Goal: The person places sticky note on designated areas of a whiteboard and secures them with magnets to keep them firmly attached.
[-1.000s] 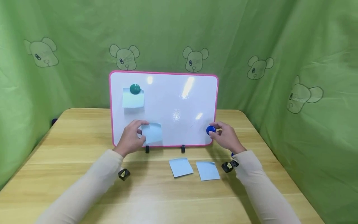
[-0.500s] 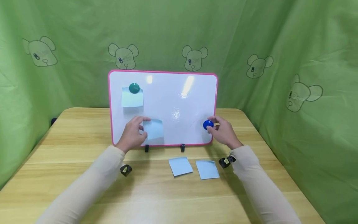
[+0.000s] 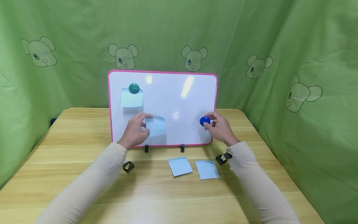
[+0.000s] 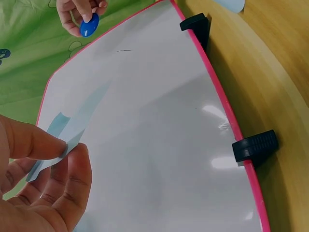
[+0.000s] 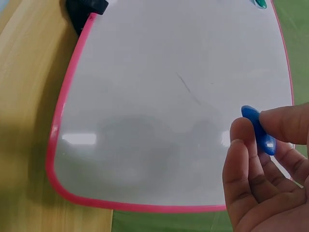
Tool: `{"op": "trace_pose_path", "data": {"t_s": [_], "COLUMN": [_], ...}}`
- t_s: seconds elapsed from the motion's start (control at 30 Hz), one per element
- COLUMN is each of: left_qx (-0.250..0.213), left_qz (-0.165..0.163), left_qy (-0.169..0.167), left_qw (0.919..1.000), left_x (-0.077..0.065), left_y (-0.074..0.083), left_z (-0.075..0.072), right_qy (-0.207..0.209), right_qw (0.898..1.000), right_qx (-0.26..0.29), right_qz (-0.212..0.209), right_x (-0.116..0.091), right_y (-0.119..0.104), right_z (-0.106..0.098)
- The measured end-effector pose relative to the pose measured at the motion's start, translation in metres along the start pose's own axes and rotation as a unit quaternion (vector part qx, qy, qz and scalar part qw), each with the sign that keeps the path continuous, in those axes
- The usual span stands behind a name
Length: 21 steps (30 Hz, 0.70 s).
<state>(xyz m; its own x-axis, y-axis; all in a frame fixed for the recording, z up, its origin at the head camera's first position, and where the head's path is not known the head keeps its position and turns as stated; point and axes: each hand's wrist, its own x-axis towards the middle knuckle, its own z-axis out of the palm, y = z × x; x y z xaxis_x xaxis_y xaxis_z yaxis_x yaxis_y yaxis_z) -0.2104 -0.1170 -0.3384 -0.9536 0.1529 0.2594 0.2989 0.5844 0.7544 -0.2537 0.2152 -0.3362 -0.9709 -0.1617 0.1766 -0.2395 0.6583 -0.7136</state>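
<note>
A whiteboard (image 3: 179, 96) with a pink frame stands upright on the table. In front of its lower left part, my left hand (image 3: 135, 130) pinches a light blue sticky note (image 3: 156, 126) by its left side; the left wrist view shows the note (image 4: 72, 128) between thumb and fingers, apart from the board. Near the board's right edge my right hand (image 3: 221, 127) holds a round blue magnet (image 3: 205, 121) between thumb and fingertips. The right wrist view shows this magnet (image 5: 259, 129) edge-on, off the board. At the upper left, a green magnet (image 3: 134, 88) holds another sticky note (image 3: 132, 99).
Two more light blue sticky notes, a left one (image 3: 180, 166) and a right one (image 3: 207, 170), lie on the wooden table (image 3: 156, 199). Black clip feet (image 3: 182, 148) support the board's lower edge. A green curtain (image 3: 156, 31) hangs behind and at both sides.
My left hand has risen and shifted slightly right with the sticky note. My right hand has moved up and left with the blue magnet. Both grips stay the same.
</note>
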Motion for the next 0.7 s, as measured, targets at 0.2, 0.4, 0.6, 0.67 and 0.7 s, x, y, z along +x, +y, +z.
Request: {"op": "trace_pose_path", "data": {"t_s": [0.2,0.4,0.6,0.67,0.7], "left_qx": [-0.006,-0.008,-0.009,-0.010,-0.010], "left_qz": [0.003,0.011,0.011,0.013,0.014], "left_qy": [-0.002,-0.004,-0.005,-0.005,-0.004], "left_qw": [1.0000,0.9999,0.9999,0.9999,0.9998], "left_x": [0.004,0.006,0.008,0.008,0.008], "left_y": [0.004,0.007,0.008,0.010,0.010], "left_z": [0.002,0.003,0.005,0.005,0.006], "right_qy": [0.003,0.002,0.003,0.004,0.004], "right_qw": [1.000,1.000,1.000,1.000,1.000], "right_qx": [0.004,0.005,0.011,0.013,0.015], "right_qz": [-0.011,-0.012,-0.015,-0.014,-0.013], "right_x": [0.003,0.006,0.009,0.009,0.010], "right_y": [-0.005,-0.009,-0.013,-0.014,-0.014], "right_z": [0.001,0.003,0.007,0.008,0.009]}}
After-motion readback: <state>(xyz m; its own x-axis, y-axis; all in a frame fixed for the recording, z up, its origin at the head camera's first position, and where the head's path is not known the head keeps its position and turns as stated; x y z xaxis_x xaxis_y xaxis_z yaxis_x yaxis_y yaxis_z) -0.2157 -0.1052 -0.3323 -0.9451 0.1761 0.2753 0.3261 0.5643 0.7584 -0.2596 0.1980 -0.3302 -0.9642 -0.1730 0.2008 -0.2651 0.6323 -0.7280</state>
